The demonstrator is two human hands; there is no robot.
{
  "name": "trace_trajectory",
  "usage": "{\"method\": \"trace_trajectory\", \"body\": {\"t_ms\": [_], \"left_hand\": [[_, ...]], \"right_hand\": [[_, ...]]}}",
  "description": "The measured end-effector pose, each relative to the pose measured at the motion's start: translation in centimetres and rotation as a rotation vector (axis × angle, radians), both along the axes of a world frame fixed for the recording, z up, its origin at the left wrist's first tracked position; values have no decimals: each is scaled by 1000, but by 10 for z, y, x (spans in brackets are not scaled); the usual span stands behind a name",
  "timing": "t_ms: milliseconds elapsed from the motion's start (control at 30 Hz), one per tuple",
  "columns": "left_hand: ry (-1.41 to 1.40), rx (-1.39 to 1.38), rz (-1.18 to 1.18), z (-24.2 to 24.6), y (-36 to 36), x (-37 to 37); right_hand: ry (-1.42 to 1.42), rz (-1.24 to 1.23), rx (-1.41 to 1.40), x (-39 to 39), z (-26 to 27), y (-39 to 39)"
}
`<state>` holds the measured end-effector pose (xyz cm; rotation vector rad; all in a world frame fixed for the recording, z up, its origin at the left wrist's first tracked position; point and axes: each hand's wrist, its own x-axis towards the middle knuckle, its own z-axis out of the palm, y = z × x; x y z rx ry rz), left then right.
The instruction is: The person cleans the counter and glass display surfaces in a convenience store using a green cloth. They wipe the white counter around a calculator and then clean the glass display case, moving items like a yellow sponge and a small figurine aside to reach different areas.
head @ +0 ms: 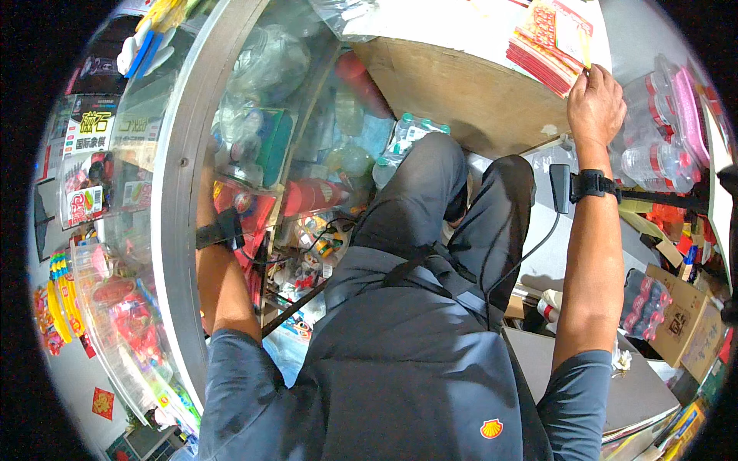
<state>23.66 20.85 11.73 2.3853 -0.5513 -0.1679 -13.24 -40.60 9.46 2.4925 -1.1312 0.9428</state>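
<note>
My right hand [597,106] is at the right end of a white-topped wooden table [455,86]. Its fingertips meet the near corner of a stack of red printed packets [545,63], the top one lying askew. The back of the hand faces me, so whether the fingers pinch a packet is hidden. My left hand is out of sight: the forearm [230,288] passes behind the grey metal frame [179,173] of a glass display counter. Next to that forearm, red packaging [253,207] lies on the counter's shelves.
Shrink-wrapped water bottles [412,135] stand beyond my knees. More large bottles [657,164] are stacked at right, above cardboard boxes [674,322]. A cable [533,253] hangs from the device on my right wrist. Boxed goods [86,161] line the counter's outer side.
</note>
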Motion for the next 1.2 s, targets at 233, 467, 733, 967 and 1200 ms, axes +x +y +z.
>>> {"method": "trace_trajectory", "body": {"t_ms": [233,467,733,967,1200], "left_hand": [[-138,193,-206,-7,22,-5],[-78,239,-112,-4,10,-16],[-29,8,110,30,-17,-61],[-325,-54,-156,33,-51,-41],[-381,215,-347,-3,-51,-23]], "right_hand": [[2,-5,41,0,3,2],[-14,15,24,0,6,4],[-15,16,11,0,5,4],[-11,7,11,0,5,4],[-19,1,-10,0,3,2]]}}
